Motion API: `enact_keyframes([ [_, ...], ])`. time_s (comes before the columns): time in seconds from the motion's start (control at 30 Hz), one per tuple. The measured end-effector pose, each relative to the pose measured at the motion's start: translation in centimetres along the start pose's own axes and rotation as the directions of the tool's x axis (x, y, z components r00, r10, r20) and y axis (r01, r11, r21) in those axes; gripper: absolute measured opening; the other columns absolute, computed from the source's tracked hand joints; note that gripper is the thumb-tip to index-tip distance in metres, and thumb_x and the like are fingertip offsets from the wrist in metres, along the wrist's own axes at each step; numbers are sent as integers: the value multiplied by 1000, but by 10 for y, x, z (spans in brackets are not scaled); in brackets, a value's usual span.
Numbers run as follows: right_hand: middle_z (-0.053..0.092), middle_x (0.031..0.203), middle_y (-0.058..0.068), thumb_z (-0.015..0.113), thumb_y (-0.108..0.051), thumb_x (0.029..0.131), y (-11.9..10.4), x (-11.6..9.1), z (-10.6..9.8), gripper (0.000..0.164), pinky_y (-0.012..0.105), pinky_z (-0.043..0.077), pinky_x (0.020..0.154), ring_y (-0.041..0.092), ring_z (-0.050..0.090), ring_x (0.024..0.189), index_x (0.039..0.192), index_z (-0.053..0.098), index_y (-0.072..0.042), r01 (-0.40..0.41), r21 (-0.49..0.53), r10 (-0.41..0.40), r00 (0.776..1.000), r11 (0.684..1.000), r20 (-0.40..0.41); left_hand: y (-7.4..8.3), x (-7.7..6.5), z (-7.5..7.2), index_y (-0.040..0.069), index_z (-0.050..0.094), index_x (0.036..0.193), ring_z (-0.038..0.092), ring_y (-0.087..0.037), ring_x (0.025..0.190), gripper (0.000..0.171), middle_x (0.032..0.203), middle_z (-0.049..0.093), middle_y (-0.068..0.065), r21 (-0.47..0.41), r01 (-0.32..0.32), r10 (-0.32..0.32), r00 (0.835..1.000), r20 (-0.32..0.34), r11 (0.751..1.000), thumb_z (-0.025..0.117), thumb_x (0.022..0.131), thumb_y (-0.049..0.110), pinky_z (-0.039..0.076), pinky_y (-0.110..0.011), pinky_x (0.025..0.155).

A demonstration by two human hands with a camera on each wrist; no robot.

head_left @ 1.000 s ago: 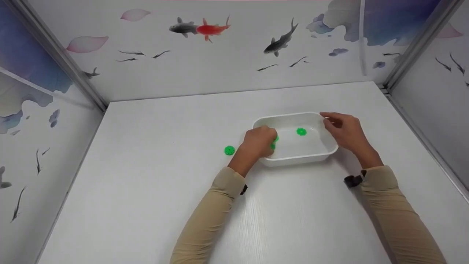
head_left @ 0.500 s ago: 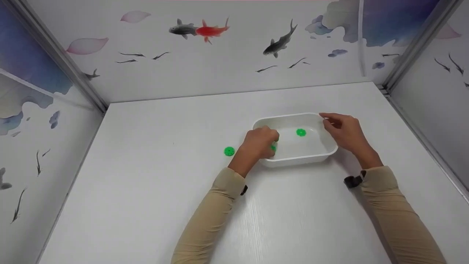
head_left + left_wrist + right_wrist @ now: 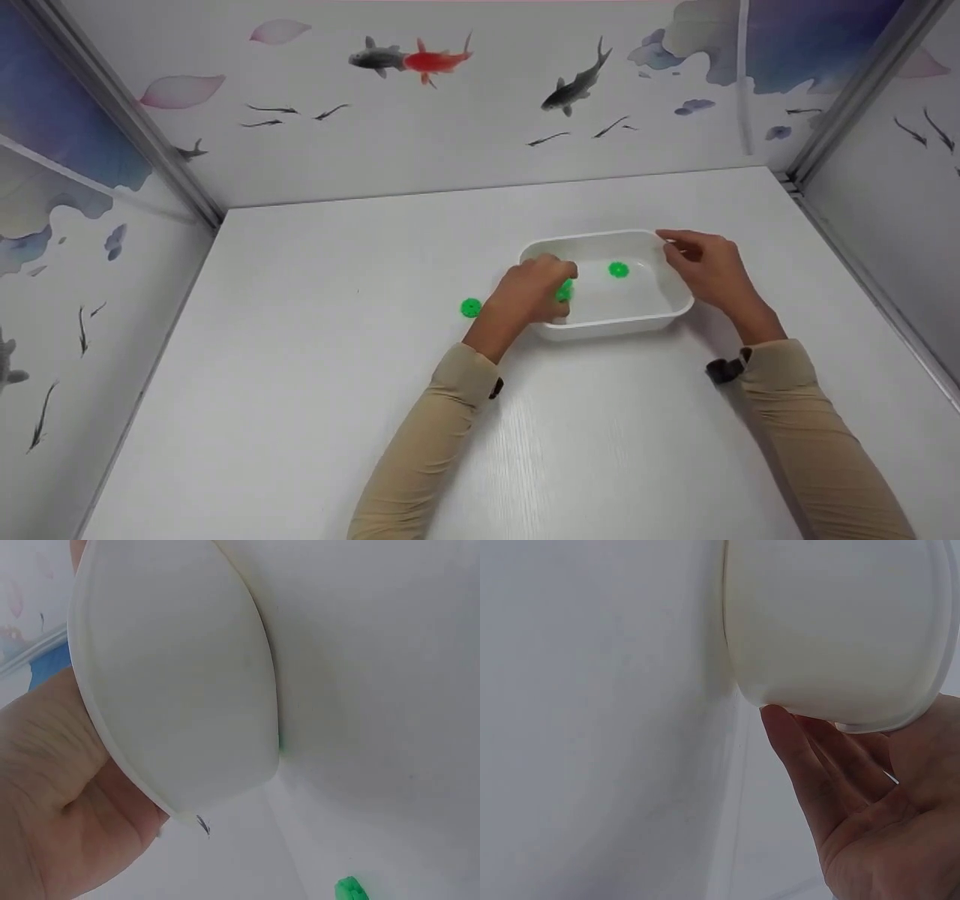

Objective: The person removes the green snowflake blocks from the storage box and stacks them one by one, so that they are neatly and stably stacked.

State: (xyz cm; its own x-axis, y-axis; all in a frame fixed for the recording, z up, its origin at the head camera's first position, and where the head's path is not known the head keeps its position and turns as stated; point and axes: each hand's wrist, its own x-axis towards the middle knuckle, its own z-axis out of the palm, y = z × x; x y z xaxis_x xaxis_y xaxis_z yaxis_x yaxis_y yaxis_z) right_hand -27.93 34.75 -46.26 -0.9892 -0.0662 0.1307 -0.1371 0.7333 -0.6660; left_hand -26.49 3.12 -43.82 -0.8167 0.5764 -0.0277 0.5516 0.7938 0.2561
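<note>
A white plastic tub point(image 3: 611, 326) stands on the table, right of the middle. My left hand point(image 3: 531, 289) reaches over its left end, the curled fingers and thumb inside around notched green plastic discs point(image 3: 565, 289); the fingers partly hide these. In the left wrist view, my left hand point(image 3: 67, 795) lies over the rim of the tub point(image 3: 180, 675), its fingertips out of sight. A single notched green disc point(image 3: 618, 270) lies on the tub's floor. With thumb and fingers my right hand point(image 3: 709, 270) holds the tub's far right corner; its fingers point(image 3: 795, 757) touch the outer wall.
Another notched green disc point(image 3: 471, 307) lies on the white table point(image 3: 322, 360), left of the tub and close to my left forearm. Panels printed with fish point(image 3: 574, 86) enclose the table at the back and both sides.
In the tub, my left fingers have spread a little and shifted slightly right, so the green discs between them show more. The right hand and the tub stay in place.
</note>
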Motion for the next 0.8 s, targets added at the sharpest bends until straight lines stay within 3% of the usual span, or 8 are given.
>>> enact_keyframes([
  [0.47,73,137,24,60,-31,111,1,1,-1,43,3,43,82,39,73,120,150,66,-15,25,-9,-25,1000,1000,-8,0,-8,-8,10,77,132,66,-19,106,31,126,69,-7,-20,-130,128,988,-81,991,71,103,18,60,-30,86],
  [0.67,72,138,24,60,-32,112,0,0,-1,43,2,43,81,39,72,121,150,66,-15,31,-1,-31,999,1000,-9,-1,-11,-6,12,76,132,68,-18,111,31,129,69,-6,-18,-99,96,990,-105,995,73,104,21,61,-29,91],
  [0.8,72,137,24,60,-31,111,0,0,0,43,0,42,80,39,72,121,150,66,-14,28,8,-28,1000,1000,-7,0,-11,-4,12,76,134,68,-18,117,36,129,72,-5,-45,-90,87,995,-50,995,79,102,28,61,-30,97],
])
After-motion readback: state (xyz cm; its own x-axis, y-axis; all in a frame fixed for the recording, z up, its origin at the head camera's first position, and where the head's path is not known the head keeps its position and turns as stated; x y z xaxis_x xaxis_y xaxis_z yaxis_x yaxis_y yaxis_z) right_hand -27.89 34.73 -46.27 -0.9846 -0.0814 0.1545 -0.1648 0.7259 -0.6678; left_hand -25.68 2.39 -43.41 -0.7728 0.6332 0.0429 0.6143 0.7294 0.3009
